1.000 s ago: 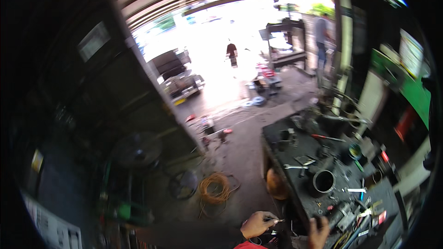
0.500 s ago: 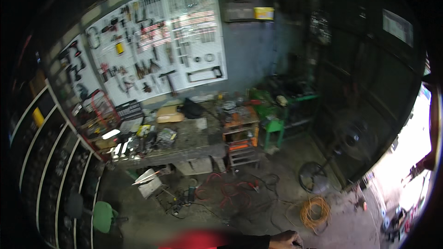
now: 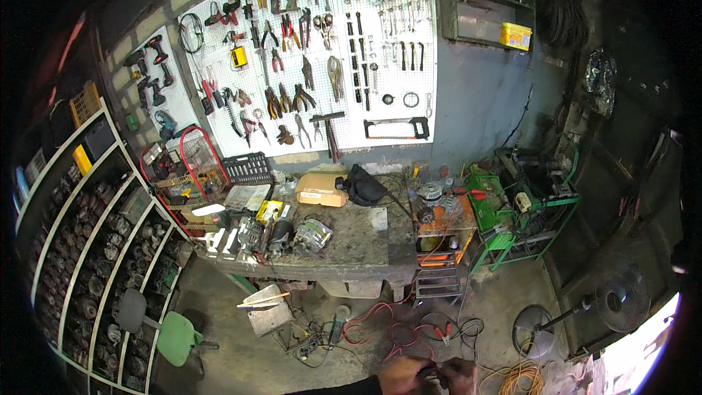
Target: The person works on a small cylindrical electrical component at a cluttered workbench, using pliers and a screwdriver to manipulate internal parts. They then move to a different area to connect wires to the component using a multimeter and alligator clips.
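Hands meet at the bottom edge of my view: left hand [image 3: 401,376] and right hand [image 3: 458,374] both have fingers closed on a small dark object [image 3: 431,374], over the floor, well away from the cluttered desk [image 3: 365,238]. Progress I can't judge.

small dark object [image 3: 430,374] | pinched between both hands | bottom edge, above floor
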The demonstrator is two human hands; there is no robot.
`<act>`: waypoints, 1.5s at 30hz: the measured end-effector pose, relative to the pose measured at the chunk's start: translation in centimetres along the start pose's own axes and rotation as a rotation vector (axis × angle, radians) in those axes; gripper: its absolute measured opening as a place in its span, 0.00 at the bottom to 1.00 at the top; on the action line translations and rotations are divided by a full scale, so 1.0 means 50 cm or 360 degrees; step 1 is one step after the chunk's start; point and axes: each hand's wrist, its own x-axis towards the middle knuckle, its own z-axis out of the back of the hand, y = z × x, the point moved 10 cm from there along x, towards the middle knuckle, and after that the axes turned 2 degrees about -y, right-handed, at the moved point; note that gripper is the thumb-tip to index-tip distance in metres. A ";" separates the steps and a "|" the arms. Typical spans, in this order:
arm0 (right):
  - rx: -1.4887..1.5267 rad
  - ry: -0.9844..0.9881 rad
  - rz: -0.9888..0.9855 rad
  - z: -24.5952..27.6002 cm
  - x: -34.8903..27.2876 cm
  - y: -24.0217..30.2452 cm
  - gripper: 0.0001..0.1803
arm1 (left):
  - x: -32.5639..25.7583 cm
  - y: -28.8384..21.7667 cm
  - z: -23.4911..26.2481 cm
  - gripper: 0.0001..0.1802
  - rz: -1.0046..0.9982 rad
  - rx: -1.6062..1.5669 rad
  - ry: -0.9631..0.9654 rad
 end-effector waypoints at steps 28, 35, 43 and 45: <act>-0.0715 -0.0291 0.1281 -0.497 1.719 0.575 0.33 | 0.082 0.525 0.373 0.12 0.2160 -0.0235 -0.1479; -0.1168 -0.0476 0.1654 -0.647 1.944 0.739 0.41 | -0.009 0.475 0.282 0.11 0.2744 -0.0153 -0.1750; -0.1341 -0.0690 0.1711 -0.700 2.032 0.768 0.31 | -0.022 0.437 0.236 0.11 0.2990 0.0255 -0.1747; -0.1390 -0.0690 0.1760 -0.709 2.032 0.770 0.31 | -0.013 0.439 0.242 0.11 0.3011 0.0281 -0.1696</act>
